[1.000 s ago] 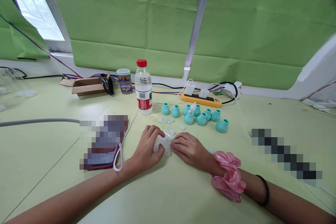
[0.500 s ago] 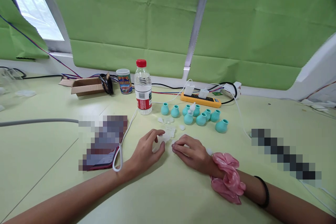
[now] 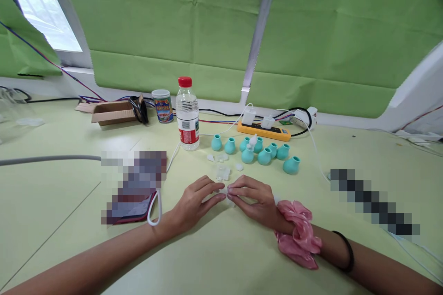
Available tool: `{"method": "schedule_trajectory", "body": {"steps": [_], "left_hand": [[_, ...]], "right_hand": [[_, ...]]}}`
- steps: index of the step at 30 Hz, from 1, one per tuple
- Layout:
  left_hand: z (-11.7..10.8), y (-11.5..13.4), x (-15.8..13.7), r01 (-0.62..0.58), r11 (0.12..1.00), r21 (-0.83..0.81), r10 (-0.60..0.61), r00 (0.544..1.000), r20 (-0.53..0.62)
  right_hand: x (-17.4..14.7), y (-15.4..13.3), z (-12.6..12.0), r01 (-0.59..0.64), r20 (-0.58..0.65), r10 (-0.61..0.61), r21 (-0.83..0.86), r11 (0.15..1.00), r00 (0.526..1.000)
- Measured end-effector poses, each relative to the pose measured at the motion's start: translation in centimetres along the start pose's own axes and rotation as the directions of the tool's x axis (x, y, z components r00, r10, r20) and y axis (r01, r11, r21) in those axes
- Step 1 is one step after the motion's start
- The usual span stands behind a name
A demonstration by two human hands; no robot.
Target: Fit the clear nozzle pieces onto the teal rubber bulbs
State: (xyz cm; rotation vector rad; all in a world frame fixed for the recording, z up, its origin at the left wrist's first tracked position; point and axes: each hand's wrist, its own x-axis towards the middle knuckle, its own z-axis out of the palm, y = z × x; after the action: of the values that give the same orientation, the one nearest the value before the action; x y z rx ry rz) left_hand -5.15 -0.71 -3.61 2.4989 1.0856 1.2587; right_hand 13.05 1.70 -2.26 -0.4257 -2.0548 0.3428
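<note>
Near the middle of the table my left hand point(image 3: 198, 202) and my right hand point(image 3: 254, 200) meet fingertip to fingertip. A small translucent white piece point(image 3: 226, 191) shows between them, pinched by thumb and fingers from both sides. Its exact shape is mostly covered by my fingers. Just beyond my fingertips lies a clear, flat plastic piece point(image 3: 223, 173), with several smaller translucent bits point(image 3: 222, 157) behind it. Several turquoise bulb-shaped pieces with open necks point(image 3: 265, 156) stand farther back; a white nozzle-like tip point(image 3: 253, 141) rises among them.
A red-capped water bottle point(image 3: 188, 122) stands behind my left hand, beside a printed can point(image 3: 162, 107) and an open cardboard box point(image 3: 114, 113). At left lies a blurred phone point(image 3: 134, 193) with a white cable. An orange power strip point(image 3: 280, 133) sits at the back.
My left hand has moved right toward my right hand, and its thumb and finger have closed in on the small translucent piece. My right hand has stayed nearly in place.
</note>
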Motion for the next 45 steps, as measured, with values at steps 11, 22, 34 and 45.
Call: {"method": "schedule_trajectory", "body": {"steps": [11, 22, 34, 45], "left_hand": [[-0.03, 0.51, 0.34, 0.085, 0.996, -0.010, -0.086, 0.996, -0.030], [0.05, 0.46, 0.37, 0.068, 0.997, -0.028, -0.068, 0.998, -0.016], [0.09, 0.19, 0.23, 0.038, 0.998, -0.050, -0.039, 0.999, -0.021], [0.08, 0.24, -0.06, 0.036, 0.998, -0.043, -0.036, 0.999, 0.008]], "right_hand": [[-0.34, 0.16, -0.01, -0.135, -0.011, 0.135, 0.008, 0.991, 0.991], [-0.42, 0.49, 0.21, -0.129, -0.007, 0.130, 0.065, 0.990, 0.992], [-0.28, 0.42, 0.37, -0.162, 0.014, 0.161, 0.063, 0.985, 0.987], [-0.38, 0.15, 0.15, -0.141, 0.013, 0.141, 0.061, 0.988, 0.990]]}}
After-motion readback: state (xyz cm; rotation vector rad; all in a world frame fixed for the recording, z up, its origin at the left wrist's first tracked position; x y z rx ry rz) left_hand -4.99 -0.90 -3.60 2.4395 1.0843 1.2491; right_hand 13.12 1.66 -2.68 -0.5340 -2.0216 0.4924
